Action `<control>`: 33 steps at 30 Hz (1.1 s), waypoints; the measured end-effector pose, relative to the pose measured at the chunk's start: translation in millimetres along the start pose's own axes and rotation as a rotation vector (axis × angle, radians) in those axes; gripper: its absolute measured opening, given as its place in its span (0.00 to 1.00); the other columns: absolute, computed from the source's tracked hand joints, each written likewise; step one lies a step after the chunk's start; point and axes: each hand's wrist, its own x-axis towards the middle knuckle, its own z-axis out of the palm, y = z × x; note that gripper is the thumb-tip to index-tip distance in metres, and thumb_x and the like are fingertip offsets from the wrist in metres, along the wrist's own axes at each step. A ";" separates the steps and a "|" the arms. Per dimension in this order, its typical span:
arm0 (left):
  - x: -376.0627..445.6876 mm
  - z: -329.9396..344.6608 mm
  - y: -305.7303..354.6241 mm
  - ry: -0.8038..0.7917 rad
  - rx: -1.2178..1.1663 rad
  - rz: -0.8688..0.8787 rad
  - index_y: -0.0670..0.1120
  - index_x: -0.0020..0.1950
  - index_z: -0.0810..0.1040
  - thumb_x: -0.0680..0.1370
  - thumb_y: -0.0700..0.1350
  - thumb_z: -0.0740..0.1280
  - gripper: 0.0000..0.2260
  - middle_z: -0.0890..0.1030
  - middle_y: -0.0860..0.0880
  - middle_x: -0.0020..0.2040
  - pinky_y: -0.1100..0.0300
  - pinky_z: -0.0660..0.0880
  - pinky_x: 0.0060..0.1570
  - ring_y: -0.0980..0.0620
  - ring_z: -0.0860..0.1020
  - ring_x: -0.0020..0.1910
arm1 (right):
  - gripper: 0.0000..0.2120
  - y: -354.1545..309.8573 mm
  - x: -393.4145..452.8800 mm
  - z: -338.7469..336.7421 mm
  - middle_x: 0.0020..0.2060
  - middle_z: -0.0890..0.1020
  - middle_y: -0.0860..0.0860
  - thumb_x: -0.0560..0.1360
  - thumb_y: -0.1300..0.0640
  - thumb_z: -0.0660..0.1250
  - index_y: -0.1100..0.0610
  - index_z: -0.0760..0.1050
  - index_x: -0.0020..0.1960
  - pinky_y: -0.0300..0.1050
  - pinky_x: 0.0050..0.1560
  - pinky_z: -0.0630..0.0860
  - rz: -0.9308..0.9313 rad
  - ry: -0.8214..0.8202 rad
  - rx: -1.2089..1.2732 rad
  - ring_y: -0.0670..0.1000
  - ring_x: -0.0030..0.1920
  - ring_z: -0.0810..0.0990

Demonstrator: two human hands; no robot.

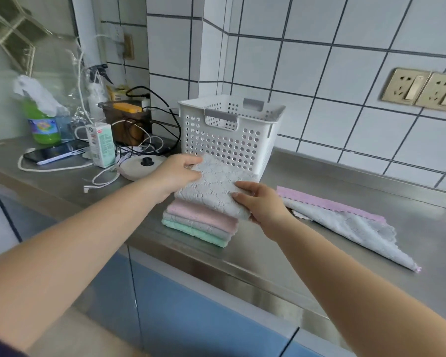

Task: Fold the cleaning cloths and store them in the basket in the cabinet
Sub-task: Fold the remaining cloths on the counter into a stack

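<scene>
A folded grey cleaning cloth [211,188] is held by both hands just above a stack of folded cloths [202,222]. The stack shows pink, grey and green layers and lies on the steel counter [307,228]. My left hand [177,172] grips the cloth's far left edge. Its near right corner is pinched by my right hand [260,202]. Behind the stack stands a white perforated basket [227,135], open at the top. To the right lie unfolded cloths: a grey cloth [355,228] partly over a pink cloth [319,200].
At the left of the counter are a phone [57,152], a small carton [101,144], a round lid [142,166], tangled white and black cables, a green bottle [41,124] and a spray bottle. Blue cabinet fronts [191,313] run below. Wall sockets [422,90] sit at right.
</scene>
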 end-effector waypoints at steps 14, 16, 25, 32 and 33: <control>6.1 2.9 -38.3 -0.057 0.262 -0.059 0.45 0.71 0.69 0.77 0.39 0.66 0.22 0.71 0.47 0.68 0.60 0.66 0.60 0.48 0.70 0.67 | 0.21 18.1 12.4 22.0 0.53 0.76 0.48 0.73 0.53 0.70 0.53 0.74 0.65 0.41 0.59 0.73 -0.077 0.060 -0.446 0.47 0.52 0.76; 7.1 2.2 -36.2 -0.058 0.358 -0.021 0.42 0.65 0.73 0.75 0.40 0.64 0.17 0.73 0.44 0.65 0.57 0.68 0.57 0.43 0.71 0.66 | 0.26 21.0 13.5 20.1 0.63 0.71 0.53 0.73 0.51 0.69 0.52 0.70 0.69 0.41 0.64 0.69 -0.127 0.115 -0.553 0.50 0.60 0.74; 2.5 29.6 -3.9 -0.272 0.721 0.183 0.40 0.72 0.64 0.83 0.44 0.51 0.19 0.62 0.45 0.75 0.57 0.54 0.71 0.49 0.58 0.74 | 0.18 10.5 30.9 34.8 0.65 0.68 0.48 0.78 0.52 0.54 0.47 0.69 0.67 0.65 0.68 0.59 -0.196 -0.030 -0.845 0.54 0.70 0.64; 4.1 27.4 -13.4 -0.254 0.725 0.141 0.45 0.77 0.55 0.82 0.50 0.54 0.24 0.53 0.48 0.78 0.57 0.53 0.73 0.51 0.53 0.76 | 0.22 30.7 29.2 21.0 0.74 0.61 0.45 0.79 0.47 0.55 0.44 0.63 0.72 0.63 0.72 0.52 -0.179 0.008 -0.804 0.50 0.74 0.59; 3.5 28.3 -10.7 -0.221 0.717 0.157 0.45 0.76 0.58 0.81 0.49 0.56 0.24 0.56 0.49 0.77 0.56 0.56 0.72 0.51 0.56 0.75 | 0.22 33.0 28.9 19.4 0.74 0.61 0.46 0.79 0.46 0.56 0.46 0.64 0.72 0.61 0.72 0.54 -0.205 0.027 -0.747 0.50 0.73 0.60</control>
